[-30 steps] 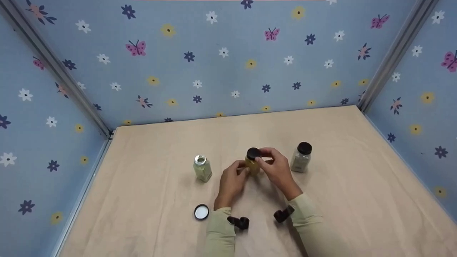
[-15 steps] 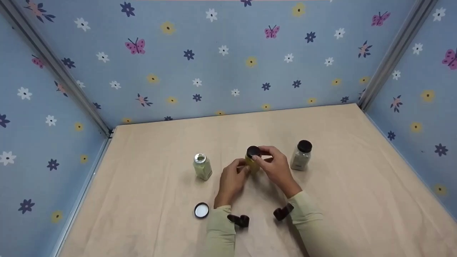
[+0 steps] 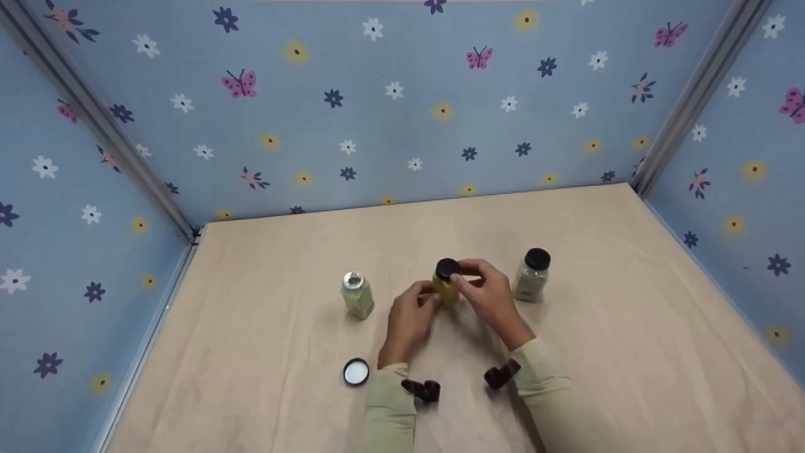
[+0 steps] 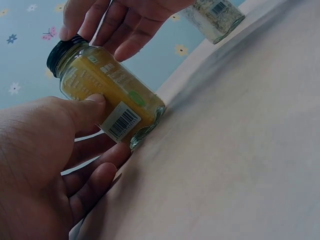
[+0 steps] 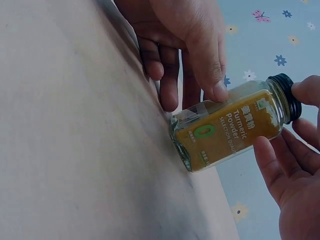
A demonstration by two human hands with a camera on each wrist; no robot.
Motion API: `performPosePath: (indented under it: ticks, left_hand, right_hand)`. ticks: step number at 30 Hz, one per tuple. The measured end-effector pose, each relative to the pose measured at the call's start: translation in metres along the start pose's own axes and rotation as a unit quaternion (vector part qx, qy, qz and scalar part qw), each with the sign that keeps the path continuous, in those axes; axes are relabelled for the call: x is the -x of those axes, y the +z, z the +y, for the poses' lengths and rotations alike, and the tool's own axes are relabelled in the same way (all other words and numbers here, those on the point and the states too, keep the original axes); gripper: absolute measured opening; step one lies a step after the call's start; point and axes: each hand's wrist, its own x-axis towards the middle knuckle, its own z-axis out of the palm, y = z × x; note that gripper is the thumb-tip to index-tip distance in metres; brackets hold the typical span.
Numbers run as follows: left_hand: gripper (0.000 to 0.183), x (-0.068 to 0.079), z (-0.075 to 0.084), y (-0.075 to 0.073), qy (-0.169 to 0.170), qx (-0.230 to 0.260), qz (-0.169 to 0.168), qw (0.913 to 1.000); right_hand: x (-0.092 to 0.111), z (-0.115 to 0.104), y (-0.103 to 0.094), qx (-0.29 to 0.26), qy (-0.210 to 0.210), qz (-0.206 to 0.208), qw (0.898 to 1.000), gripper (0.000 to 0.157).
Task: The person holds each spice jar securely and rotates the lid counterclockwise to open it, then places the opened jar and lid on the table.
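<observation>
A glass jar of turmeric powder (image 5: pixel 225 127), yellow with a printed label, stands on the cloth between both hands. My left hand (image 3: pixel 410 319) grips its lower body, thumb on one side and fingers behind, as the left wrist view shows. With thumb and fingers my right hand (image 3: pixel 492 301) pinches the black screw lid (image 3: pixel 447 268), which sits on the jar's mouth. Left of the hands stands a lidless jar (image 3: pixel 358 297) with pale green contents and a silvery, partly torn seal. Nearer me, a loose black lid (image 3: pixel 356 372) lies with its white inside up.
A third jar (image 3: pixel 532 277), capped in black with greyish contents, stands just right of my right hand. Beige cloth (image 3: pixel 264 283) covers the table. Blue panels with flowers and butterflies (image 3: pixel 402 113) border its back and sides.
Both hands stay at the turmeric jar with hardly any motion; the right fingers shift only slightly at the lid. The other jars and the loose lid remain in place.
</observation>
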Motion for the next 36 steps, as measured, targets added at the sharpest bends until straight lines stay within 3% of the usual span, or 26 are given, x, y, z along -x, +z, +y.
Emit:
performPosePath:
  ticks: [13, 23, 31, 36]
  left_hand:
    - [0.026, 0.001, -0.001, 0.001, -0.011, -0.005, -0.004, 0.9999]
    - [0.025, -0.001, 0.002, 0.002, 0.002, -0.003, -0.005, 1.0]
    - [0.025, 0.0, 0.0, 0.002, 0.003, -0.005, -0.003, 1.0]
    - [0.025, -0.001, -0.001, 0.002, 0.002, -0.004, 0.002, 1.0]
  right_hand:
    - [0.001, -0.001, 0.0, 0.002, -0.017, -0.018, 1.0, 0.031]
    - [-0.001, 0.0, -0.001, 0.011, -0.014, -0.007, 1.0, 0.036]
    - [0.001, -0.001, 0.0, 0.014, -0.018, -0.003, 1.0, 0.03]
    - [-0.002, 0.014, 0.003, 0.01, -0.006, 0.001, 1.0, 0.031]
